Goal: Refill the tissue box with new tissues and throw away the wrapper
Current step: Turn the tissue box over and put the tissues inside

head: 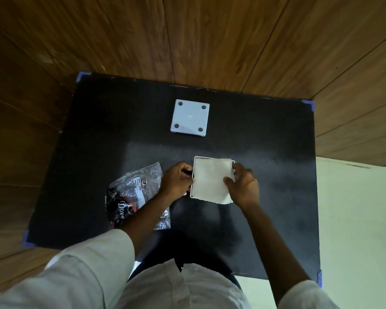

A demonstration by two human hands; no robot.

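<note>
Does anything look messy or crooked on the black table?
Yes. The stack of white tissues sits skewed in the white square tissue box, its near edge overhanging the rim. The crumpled clear plastic wrapper lies loose beside the left hand. The box's white square base lies apart, feet up.

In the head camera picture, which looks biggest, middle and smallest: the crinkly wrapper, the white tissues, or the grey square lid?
1. Crinkly wrapper, partly hidden.
2. White tissues.
3. Grey square lid, though it lies farther away, so unsure.
</note>
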